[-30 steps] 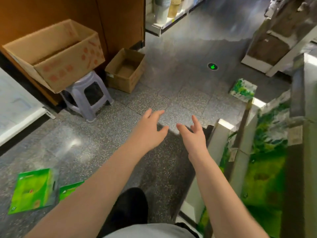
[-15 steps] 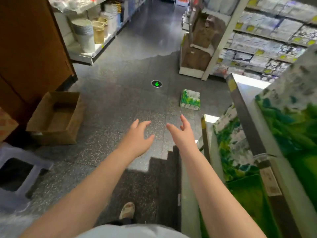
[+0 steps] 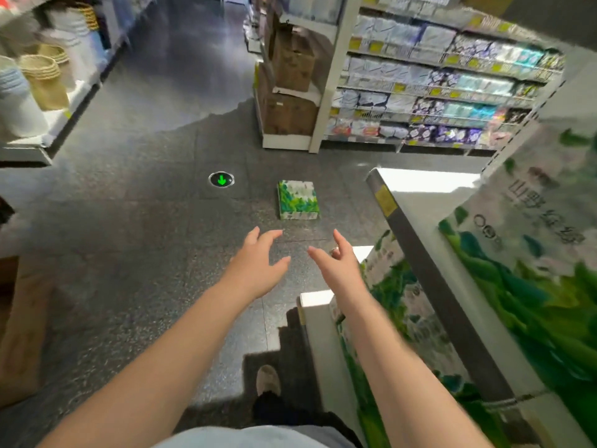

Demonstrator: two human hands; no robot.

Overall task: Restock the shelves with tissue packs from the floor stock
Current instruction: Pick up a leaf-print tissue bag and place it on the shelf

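A green-and-white tissue pack [image 3: 298, 200] lies flat on the dark speckled floor ahead of me. My left hand [image 3: 256, 265] and my right hand [image 3: 336, 265] are stretched out side by side toward it, fingers spread and empty, a short way short of the pack. On my right stands a white shelf unit [image 3: 416, 221] holding more green tissue packs [image 3: 529, 270] on its upper and lower levels.
A green arrow floor light [image 3: 221, 180] sits left of the pack. Cardboard boxes [image 3: 289, 92] are stacked at a shelf end behind it, beside shelves of pale tissue packs [image 3: 429, 101]. Paper cups [image 3: 38, 76] fill the left shelf. A cardboard box [image 3: 19, 324] is at far left.
My view has swung right and up, away from the stool and boxes, bringing the floor pack to the centre. Both hands stay extended and empty while I step closer to the pack.
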